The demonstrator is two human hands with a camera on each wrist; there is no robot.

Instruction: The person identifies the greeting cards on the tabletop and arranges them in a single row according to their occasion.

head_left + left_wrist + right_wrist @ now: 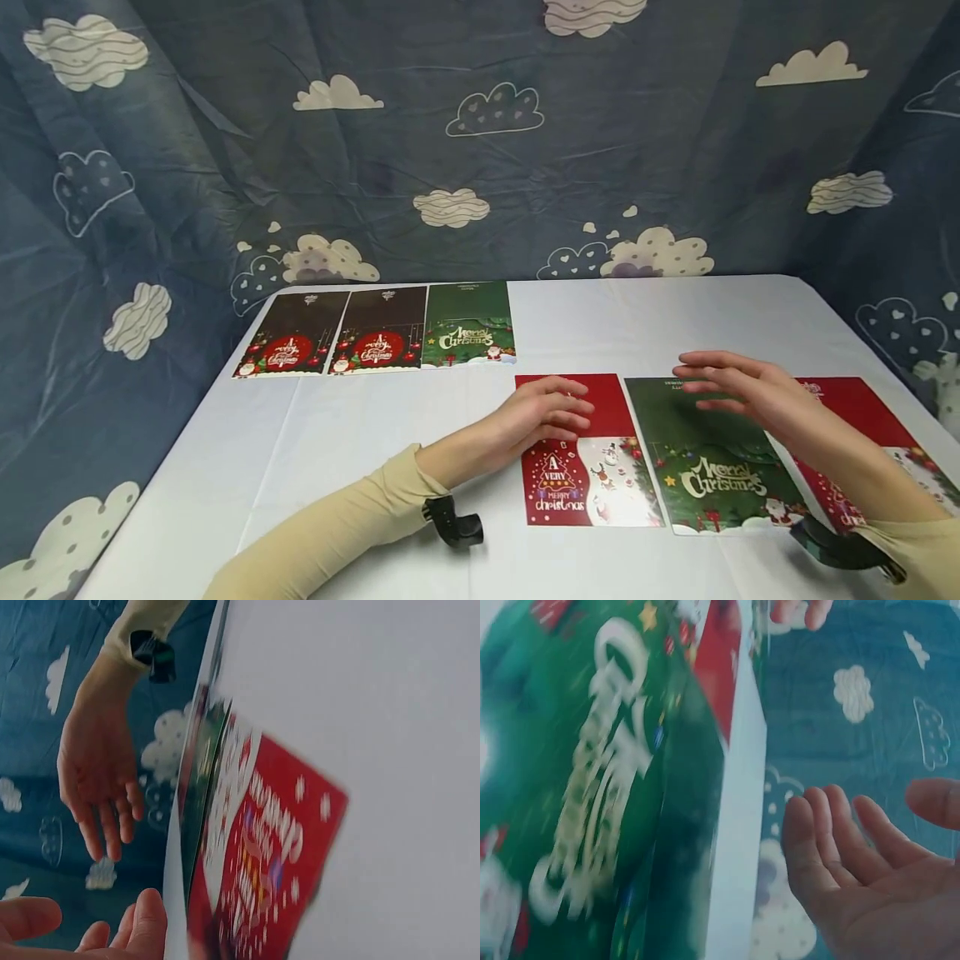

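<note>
In the head view my left hand (528,421) hovers over the upper part of a red and white Christmas card (588,492), fingers relaxed and holding nothing. My right hand (765,396) is held above a green Merry Christmas card (708,467), its fingers extended with nothing in them. Partly behind the right forearm lies a second red and white card (877,417). The left wrist view catches the nearer red card (281,847) below the left fingers (150,922). In the right wrist view the right palm (877,877) faces up beside the blurred green card (562,765).
Along the table's far left lie two dark brown Christmas cards (292,333) and another green card (468,325), side by side in a row. All cards rest on a white table (360,425). A blue cloth (480,175) with cloud prints hangs behind and on both sides.
</note>
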